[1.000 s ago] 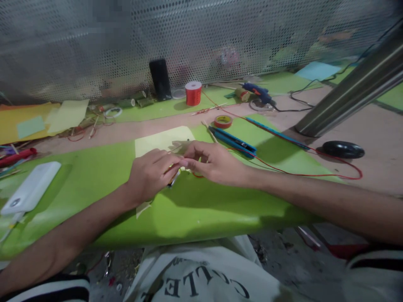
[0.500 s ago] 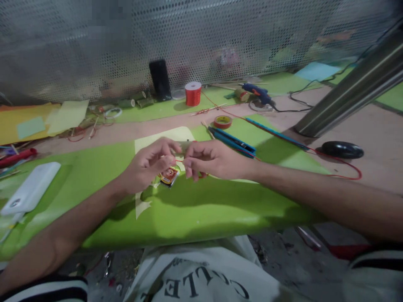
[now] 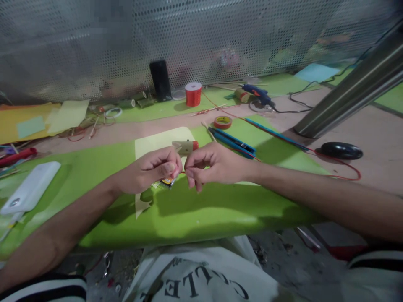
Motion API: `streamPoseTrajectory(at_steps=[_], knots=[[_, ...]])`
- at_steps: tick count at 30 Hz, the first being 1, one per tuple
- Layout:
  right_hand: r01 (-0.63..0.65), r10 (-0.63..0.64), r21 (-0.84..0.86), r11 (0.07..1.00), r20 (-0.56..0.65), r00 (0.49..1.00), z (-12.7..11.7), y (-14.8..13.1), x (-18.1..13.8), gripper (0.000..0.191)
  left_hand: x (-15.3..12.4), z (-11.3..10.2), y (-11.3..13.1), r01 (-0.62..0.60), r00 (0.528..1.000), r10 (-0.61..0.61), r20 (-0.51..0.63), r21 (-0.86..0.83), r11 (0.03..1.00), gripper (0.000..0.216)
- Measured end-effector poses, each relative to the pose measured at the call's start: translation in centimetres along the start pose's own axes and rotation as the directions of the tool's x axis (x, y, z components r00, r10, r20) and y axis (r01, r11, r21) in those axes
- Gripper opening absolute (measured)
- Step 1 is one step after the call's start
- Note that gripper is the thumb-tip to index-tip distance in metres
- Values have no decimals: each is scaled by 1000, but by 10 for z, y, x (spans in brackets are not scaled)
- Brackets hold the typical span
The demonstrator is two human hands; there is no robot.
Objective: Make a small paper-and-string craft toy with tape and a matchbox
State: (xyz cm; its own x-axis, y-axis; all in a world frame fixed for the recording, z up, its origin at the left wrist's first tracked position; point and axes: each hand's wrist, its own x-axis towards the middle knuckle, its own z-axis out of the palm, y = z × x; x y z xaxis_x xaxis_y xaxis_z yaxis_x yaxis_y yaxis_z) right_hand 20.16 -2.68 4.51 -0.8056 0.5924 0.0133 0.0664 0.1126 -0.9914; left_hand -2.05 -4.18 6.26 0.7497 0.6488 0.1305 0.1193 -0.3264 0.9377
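Note:
Both hands meet over the green table cover, pinching a thin red cord (image 3: 183,172) that shows only as a short stretch between the fingertips. My left hand (image 3: 154,170) is closed, thumb pressed against the curled fingers. Thumb and forefinger of my right hand (image 3: 209,165) press together on the cord from the other side. Just behind them a pale tube with a red end (image 3: 185,146) lies on a pale yellow sheet (image 3: 147,144). Below my left hand, a small packet with a red and yellow label (image 3: 168,181) is partly covered.
Behind my right hand lie a blue utility knife (image 3: 234,141) and a tape roll (image 3: 223,122). Farther back are a red cord spool (image 3: 193,94), a phone (image 3: 160,79) and a glue gun (image 3: 257,93). A metal post (image 3: 343,88) and black mouse (image 3: 341,150) are right, a white power bank (image 3: 33,186) left.
Both hands have come slightly lower and nearer to me. My left fingers have closed more tightly. The pale tube is now more exposed, while the packet is more covered.

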Motion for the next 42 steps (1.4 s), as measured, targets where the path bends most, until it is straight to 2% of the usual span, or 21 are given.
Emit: streamPoseTrajectory(at_steps=[6, 10, 13, 17, 23, 29, 37, 42], knots=[[7, -5, -50, 999, 38, 999, -2, -3, -1, 7, -3, -1, 1, -36, 999, 36, 1, 35, 999, 28], [48, -47, -32, 998, 20, 999, -10, -2, -1, 9, -4, 0, -4, -35, 999, 31, -42, -109, 993, 25], [44, -42, 43, 998, -31, 999, -15, 1, 2, 25, -3, -1, -8, -84, 996, 74, -55, -216, 973, 21], [75, -74, 4, 997, -85, 994, -11, 4, 3, 29, -3, -2, -12, -113, 993, 102, -56, -240, 964, 20], [167, -218, -268, 949, -175, 960, 5, 2, 0, 18, -3, 0, -13, -120, 993, 116, -34, -196, 973, 19], [180, -273, -368, 912, -219, 937, 7, 2, 1, 15, -1, 2, -11, -100, 995, 96, -35, -150, 984, 24], [228, -376, -585, 778, -143, 916, 5, 7, -3, 8, -1, 3, -11, -59, 998, 59, -7, -109, 992, 26], [243, -381, -622, 745, -96, 920, 2, 5, -4, 5, -2, -8, -6, -15, 1000, 13, 24, 88, 996, 28]])
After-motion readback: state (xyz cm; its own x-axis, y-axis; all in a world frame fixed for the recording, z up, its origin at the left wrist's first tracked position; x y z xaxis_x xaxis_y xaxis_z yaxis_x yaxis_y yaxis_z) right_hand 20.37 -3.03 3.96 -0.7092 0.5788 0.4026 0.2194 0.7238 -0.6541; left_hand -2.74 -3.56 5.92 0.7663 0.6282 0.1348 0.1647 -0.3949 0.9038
